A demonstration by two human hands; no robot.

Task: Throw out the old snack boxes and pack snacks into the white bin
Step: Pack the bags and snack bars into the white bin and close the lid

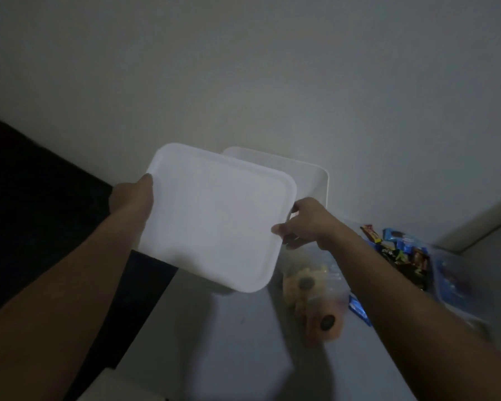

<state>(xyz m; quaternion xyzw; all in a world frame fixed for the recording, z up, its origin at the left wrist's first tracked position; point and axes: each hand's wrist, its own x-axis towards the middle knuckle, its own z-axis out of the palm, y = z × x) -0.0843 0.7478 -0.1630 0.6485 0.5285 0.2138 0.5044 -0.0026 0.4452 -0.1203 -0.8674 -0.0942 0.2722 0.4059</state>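
A flat white lid is held up in mid-air, tilted. My left hand grips its left edge with the thumb on top. My right hand pinches its right edge. Behind the lid stands the white bin, against the wall, with only its far rim and right side showing. To the right on the surface lie a clear bag of round pastries and a pile of wrapped snack bars in blue and brown wrappers.
The scene is dim. A pale wall fills the top. A dark area lies at the left. The grey surface extends below the lid. A clear plastic container sits at far right.
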